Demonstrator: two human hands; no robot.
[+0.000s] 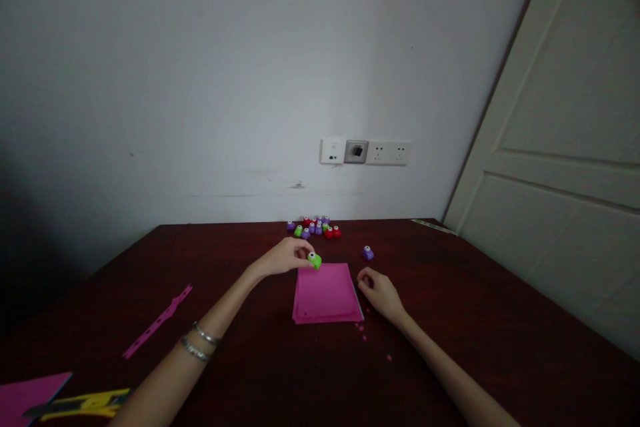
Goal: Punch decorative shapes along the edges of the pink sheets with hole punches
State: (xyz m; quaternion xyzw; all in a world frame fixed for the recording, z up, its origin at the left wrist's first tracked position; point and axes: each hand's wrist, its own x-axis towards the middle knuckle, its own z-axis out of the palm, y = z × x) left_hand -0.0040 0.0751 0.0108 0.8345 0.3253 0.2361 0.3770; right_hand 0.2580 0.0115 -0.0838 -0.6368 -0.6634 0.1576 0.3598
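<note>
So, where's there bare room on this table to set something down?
Right of the right hand, toward the door; also between the left hand and the pink strip. Crowded: by the wall, with clustered punches, and between the hands, with pink sheets.

Beyond the left grip, a pale, scuffed wall bearing a row of socket plates rises behind the dark reddish bench. Far right of the grip stands a panelled door, a thin pale strip near it; leftward, nearer the camera, lies a yellow cutter.
</note>
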